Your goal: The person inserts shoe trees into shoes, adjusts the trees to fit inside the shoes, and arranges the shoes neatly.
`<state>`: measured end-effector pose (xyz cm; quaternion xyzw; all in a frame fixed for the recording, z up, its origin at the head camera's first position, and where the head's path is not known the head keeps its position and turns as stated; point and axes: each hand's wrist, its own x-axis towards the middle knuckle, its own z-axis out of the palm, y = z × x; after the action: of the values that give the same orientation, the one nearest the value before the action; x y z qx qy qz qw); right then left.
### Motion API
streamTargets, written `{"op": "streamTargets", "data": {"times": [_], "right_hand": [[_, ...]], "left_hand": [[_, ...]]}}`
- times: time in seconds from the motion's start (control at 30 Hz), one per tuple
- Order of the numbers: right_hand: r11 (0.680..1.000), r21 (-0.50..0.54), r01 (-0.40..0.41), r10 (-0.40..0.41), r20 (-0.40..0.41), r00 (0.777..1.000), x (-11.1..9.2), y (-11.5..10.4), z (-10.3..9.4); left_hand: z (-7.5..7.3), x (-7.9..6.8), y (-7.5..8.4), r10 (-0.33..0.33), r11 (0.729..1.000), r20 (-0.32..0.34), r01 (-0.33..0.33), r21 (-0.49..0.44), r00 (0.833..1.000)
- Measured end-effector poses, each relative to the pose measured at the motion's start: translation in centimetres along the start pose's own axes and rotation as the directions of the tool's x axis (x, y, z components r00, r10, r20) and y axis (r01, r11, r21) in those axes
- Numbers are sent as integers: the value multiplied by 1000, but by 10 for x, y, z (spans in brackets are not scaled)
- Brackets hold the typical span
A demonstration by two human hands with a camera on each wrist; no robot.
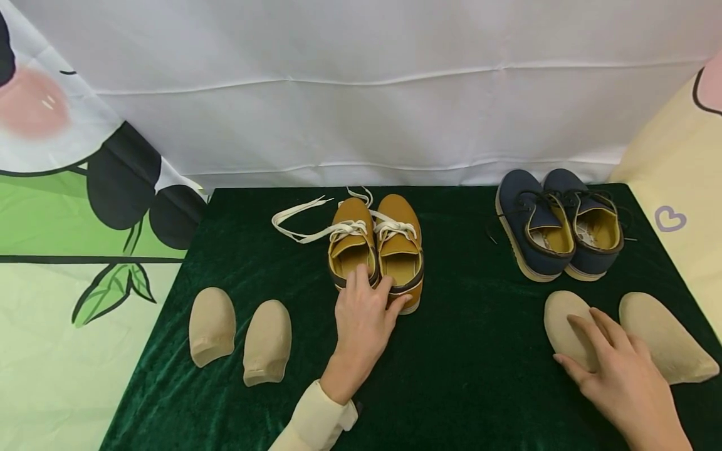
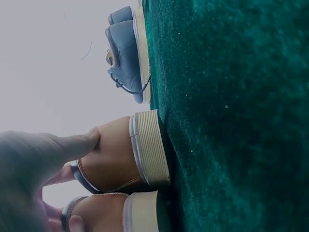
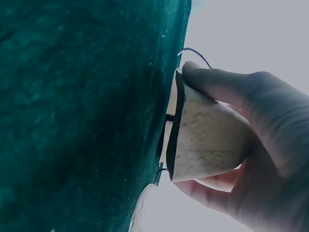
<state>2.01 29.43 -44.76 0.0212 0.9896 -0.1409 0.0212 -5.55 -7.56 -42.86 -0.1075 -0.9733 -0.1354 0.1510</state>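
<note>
A pair of tan lace-up shoes (image 1: 399,213) stands side by side, toes away from me, with white laces trailing left. At their heels is my left hand (image 1: 363,313); its thumb (image 2: 79,145) presses the outside of the right shoe's heel and its fingers reach over the collars, gripping the pair. My right hand (image 1: 626,369) holds a beige molded shoe insert (image 3: 210,133) between thumb and fingers at the front right. Beside it lies a second beige insert (image 1: 665,338), which the hand does not grip.
Navy lace-up shoes (image 1: 521,219) with dark laces stand at the back right, beyond the right-hand inserts. Two more beige inserts (image 1: 212,326) (image 1: 268,341) lie at the left. Everything rests on a dark green velvet cloth (image 1: 462,351), with a white curtain (image 1: 361,125) behind.
</note>
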Motion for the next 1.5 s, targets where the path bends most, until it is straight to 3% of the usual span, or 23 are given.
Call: {"op": "streamTargets", "data": {"times": [0.27,0.63,0.9,1.17,1.5], "right_hand": [[1000,6,30,-30,-4,1000,2,-13,-5],[999,19,28,-28,16,999,2,-24,-9],[997,50,60,-59,-8,998,3,-31,-12],[992,78,103,-99,-56,994,5,-43,-12],[985,92,148,-143,-59,988,9,-56,-15]], "left_hand": [[-5,0,-2,5,1000,43,-5,12,999],[-13,0,-5,-23,999,118,28,-44,993],[-18,0,-10,7,999,155,1,-48,988],[-21,0,-16,-9,998,117,15,-57,993],[-26,7,-26,-15,998,-31,12,-69,999]]}}
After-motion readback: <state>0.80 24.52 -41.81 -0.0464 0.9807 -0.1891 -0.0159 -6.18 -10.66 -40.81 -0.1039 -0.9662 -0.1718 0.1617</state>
